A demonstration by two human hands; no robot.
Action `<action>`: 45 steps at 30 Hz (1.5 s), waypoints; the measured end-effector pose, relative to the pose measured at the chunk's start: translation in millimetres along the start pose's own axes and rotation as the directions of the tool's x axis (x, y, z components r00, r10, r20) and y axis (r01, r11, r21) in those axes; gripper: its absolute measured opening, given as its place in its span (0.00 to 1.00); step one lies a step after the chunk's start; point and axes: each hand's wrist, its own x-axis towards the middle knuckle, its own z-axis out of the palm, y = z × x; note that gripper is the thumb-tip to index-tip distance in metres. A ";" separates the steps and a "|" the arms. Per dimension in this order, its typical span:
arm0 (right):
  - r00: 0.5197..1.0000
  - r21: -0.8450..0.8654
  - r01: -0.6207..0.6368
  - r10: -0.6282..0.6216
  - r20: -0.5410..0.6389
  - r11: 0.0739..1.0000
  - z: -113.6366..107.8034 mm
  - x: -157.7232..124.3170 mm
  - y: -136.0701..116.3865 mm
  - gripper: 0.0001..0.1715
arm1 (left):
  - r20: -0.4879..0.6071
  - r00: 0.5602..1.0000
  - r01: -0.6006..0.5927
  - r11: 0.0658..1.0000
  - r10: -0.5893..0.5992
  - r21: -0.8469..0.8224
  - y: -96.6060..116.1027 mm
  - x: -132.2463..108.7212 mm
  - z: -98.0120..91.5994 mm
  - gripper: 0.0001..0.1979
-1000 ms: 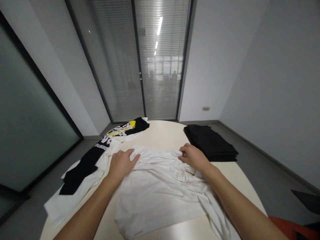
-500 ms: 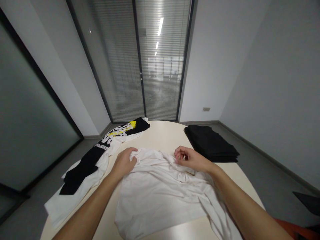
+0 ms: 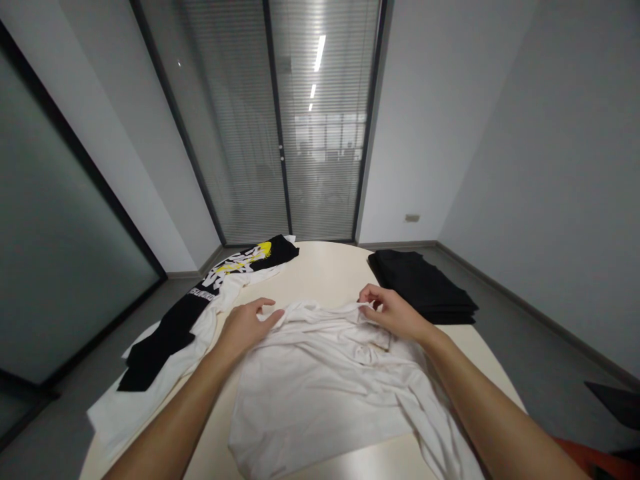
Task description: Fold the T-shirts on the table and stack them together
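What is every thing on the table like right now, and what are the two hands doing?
White shirt: rumpled, spread on the table.
Left hand: grip pinching the shirt's far edge.
Right hand: grip pinching the same edge.
Black stack: folded, neat.
Printed black shirt: unfolded, lying over white cloth.
Table: bare at the far end.

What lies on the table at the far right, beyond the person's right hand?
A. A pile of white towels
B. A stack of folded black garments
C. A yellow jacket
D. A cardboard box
B: a stack of folded black garments lies on the table just past the right hand.
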 end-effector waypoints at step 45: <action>0.976 -0.311 0.028 -0.093 -0.195 0.950 10.6 30.1 12.5 0.38 | -0.313 0.916 -0.242 0.968 0.251 0.067 1.7 14.4 19.0 0.37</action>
